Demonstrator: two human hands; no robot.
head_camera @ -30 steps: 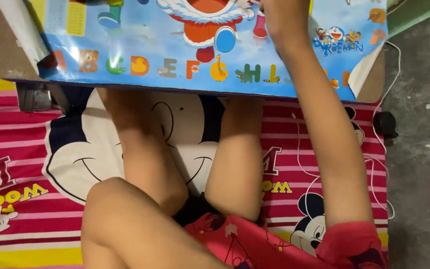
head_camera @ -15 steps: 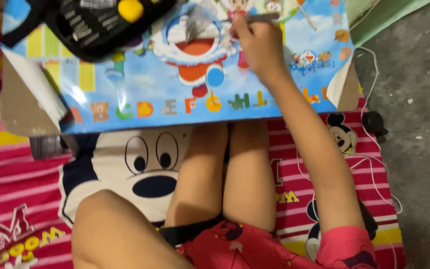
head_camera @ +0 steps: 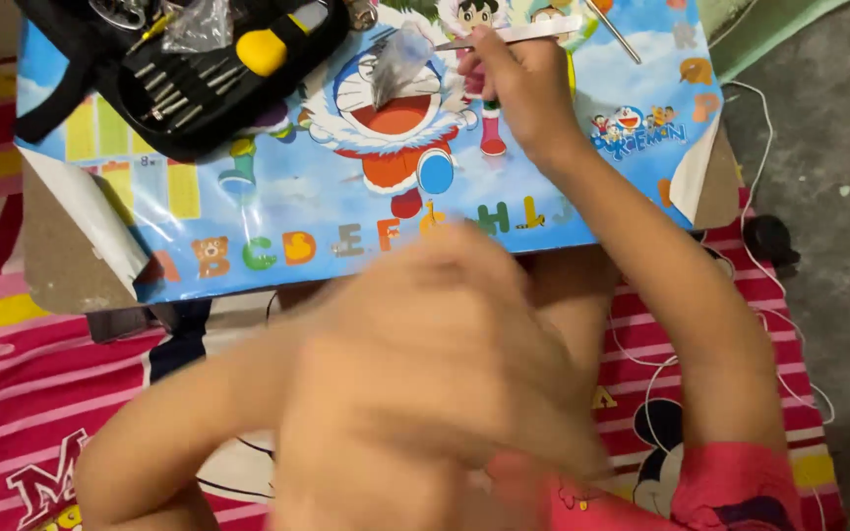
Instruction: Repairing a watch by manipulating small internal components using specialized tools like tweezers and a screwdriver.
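Observation:
My right hand (head_camera: 525, 87) reaches across a low board covered with a blue cartoon sheet (head_camera: 346, 221) and grips a pair of silver tweezers (head_camera: 514, 36). The tweezer tips point left toward a small crumpled clear bag (head_camera: 397, 61) lying on the sheet. My left hand (head_camera: 435, 354) is raised close to the camera as a large blur. Its fingers cannot be made out, and it hides my legs and the board's near edge.
An open black tool case (head_camera: 189, 84) with several bits and a yellow-handled driver (head_camera: 263, 49) lies at the board's far left. A thin metal rod (head_camera: 614, 31) lies far right. The sheet peels at both near corners. A white cable (head_camera: 769, 187), a black plug (head_camera: 771, 241), a striped pink blanket (head_camera: 41, 393) and grey floor (head_camera: 838, 108) surround it.
The view has shifted so the board and tool case sit lower in frame. My left hand has risen in front of the camera. My right hand stays at the tweezers.

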